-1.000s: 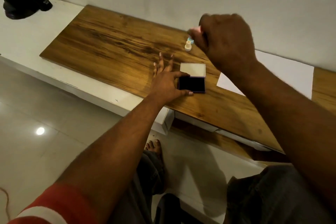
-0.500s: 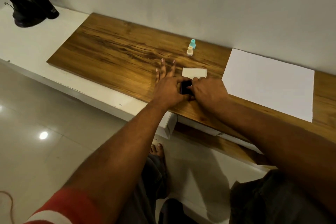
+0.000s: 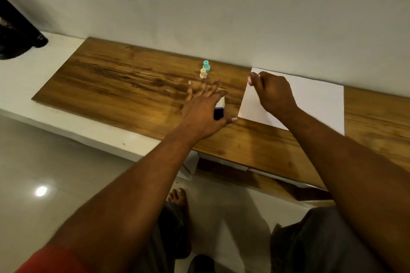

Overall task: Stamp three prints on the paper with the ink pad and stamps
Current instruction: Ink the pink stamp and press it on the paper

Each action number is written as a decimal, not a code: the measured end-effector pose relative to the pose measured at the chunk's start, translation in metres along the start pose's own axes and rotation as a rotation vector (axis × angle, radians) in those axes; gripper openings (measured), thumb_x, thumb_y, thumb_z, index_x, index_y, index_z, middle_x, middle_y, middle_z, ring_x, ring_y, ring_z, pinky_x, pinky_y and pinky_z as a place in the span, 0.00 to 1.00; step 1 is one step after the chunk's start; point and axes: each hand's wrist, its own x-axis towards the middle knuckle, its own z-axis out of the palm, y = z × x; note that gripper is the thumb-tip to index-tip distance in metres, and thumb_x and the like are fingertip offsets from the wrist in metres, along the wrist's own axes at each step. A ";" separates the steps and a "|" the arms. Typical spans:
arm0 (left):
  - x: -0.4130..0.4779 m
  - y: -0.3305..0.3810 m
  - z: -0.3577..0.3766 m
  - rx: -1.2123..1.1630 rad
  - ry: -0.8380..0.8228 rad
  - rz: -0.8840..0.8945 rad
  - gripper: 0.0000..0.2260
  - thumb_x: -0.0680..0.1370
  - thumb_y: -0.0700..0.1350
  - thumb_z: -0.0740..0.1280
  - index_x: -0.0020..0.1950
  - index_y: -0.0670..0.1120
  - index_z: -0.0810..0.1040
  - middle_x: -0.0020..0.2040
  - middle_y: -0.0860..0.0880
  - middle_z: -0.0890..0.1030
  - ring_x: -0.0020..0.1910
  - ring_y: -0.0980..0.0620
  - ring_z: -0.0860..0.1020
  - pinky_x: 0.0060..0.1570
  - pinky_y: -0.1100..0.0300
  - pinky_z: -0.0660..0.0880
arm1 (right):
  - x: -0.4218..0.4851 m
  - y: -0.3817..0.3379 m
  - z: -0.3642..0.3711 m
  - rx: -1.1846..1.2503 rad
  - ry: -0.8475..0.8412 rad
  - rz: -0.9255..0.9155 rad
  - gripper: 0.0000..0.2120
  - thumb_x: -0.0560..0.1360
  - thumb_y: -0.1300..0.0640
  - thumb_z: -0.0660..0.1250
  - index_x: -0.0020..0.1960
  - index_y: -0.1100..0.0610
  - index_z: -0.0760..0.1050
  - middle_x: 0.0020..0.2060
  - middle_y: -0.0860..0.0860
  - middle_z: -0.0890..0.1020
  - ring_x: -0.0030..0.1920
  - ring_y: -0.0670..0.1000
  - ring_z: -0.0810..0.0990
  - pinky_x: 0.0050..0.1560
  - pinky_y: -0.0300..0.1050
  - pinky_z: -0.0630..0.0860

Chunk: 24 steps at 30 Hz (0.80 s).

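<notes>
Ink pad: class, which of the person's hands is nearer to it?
Left. The left hand covers part of the ink pad, fingers spread; the right hand is away to its right, over the paper.

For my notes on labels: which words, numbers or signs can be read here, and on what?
None can be read.
The paper is blank.
The ink pad, the teal stamp and the cream stamp show no writing.
The black object at far left is too dark to tell.
</notes>
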 end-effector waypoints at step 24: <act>0.035 0.083 0.044 0.243 -0.231 0.148 0.39 0.81 0.74 0.47 0.87 0.54 0.51 0.87 0.47 0.47 0.85 0.43 0.38 0.78 0.35 0.30 | -0.044 0.067 0.003 0.283 -0.082 0.065 0.17 0.87 0.48 0.56 0.50 0.53 0.81 0.41 0.46 0.81 0.42 0.40 0.78 0.44 0.29 0.68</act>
